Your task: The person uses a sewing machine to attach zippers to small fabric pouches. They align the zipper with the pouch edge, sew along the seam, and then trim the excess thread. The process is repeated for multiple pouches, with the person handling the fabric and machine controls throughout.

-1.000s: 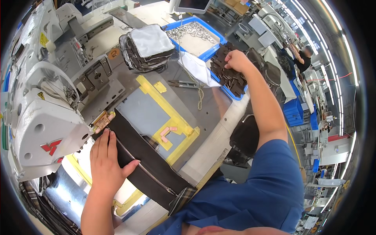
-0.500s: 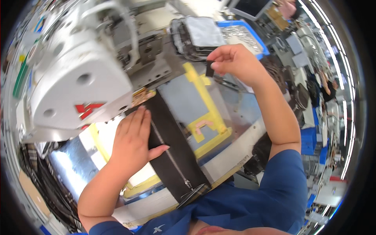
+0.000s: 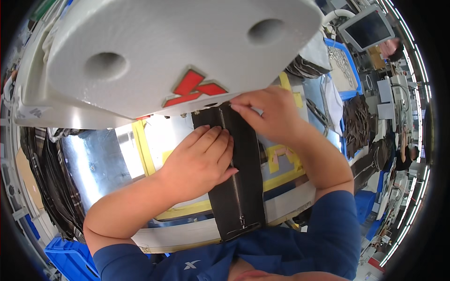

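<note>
A long black fabric strip [image 3: 251, 182] runs from under the machine head down to my shirt front. Along its middle goes a metal zipper [image 3: 237, 192], with the slider [image 3: 242, 221] at the near end. My left hand [image 3: 197, 159] lies flat on the strip's left half, thumb reaching across the zipper teeth. At the strip's far end my right hand [image 3: 274, 114] pinches with thumb and forefinger on a small black piece, close under the white sewing machine head [image 3: 164, 42]. The fingertips mostly hide that piece against the black fabric.
The machine head blocks the view of the needle area. Yellow tape [image 3: 286, 175] edges the plate under the strip. Dark cloth pieces [image 3: 51, 182] hang at the left. A blue tray [image 3: 347, 70] of small metal parts and a monitor [image 3: 368, 28] stand at the far right.
My right hand has come left and down with the small black piece to the strip's far end. The view has shifted closer to the machine head. My left hand still lies on the strip.
</note>
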A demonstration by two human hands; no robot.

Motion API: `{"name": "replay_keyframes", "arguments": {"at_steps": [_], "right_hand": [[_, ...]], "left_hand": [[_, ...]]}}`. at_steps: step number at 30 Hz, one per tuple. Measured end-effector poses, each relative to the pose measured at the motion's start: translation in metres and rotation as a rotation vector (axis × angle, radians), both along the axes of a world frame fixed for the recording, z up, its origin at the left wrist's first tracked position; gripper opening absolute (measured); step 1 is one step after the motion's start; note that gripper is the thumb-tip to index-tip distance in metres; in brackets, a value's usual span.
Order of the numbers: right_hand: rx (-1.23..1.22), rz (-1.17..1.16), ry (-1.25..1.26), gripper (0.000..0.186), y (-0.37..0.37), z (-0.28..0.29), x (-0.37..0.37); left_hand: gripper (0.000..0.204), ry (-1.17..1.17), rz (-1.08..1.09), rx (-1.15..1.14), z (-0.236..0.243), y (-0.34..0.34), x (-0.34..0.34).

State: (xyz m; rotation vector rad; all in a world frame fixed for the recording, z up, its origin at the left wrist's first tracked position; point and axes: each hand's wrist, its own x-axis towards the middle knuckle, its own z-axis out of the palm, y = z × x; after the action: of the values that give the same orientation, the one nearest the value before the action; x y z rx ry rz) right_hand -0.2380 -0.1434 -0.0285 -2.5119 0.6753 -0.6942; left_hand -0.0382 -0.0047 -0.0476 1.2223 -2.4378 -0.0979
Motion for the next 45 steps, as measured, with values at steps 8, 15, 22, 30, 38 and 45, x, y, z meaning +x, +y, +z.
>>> {"name": "replay_keyframes", "arguments": {"at_steps": [8,15,22,30,38,45], "right_hand": [[-0.358,0.158,-0.003,0.024,0.007,-0.023,-0.001],[-0.248,0.185,0.052,0.021,0.009,-0.020,0.003],[-0.045,0.167,0.094,0.015,0.007,-0.013,0.002],[-0.011,0.150,0.116,0.015,0.007,-0.010,0.004],[-0.017,0.177,0.157,0.016,0.005,-0.005,0.006],[-0.099,0.198,0.154,0.018,0.004,-0.008,0.005]], "left_hand": [[0.057,0.002,0.010,-0.002,-0.002,0.001,0.000],[0.057,0.017,0.002,-0.017,-0.006,0.001,0.001],[0.058,0.035,-0.007,-0.024,-0.007,0.001,0.002],[0.058,0.041,-0.015,0.000,-0.005,0.001,0.002],[0.057,0.055,-0.021,0.025,-0.005,0.001,0.003],[0.065,0.095,0.038,0.055,-0.006,0.000,0.005]]}}
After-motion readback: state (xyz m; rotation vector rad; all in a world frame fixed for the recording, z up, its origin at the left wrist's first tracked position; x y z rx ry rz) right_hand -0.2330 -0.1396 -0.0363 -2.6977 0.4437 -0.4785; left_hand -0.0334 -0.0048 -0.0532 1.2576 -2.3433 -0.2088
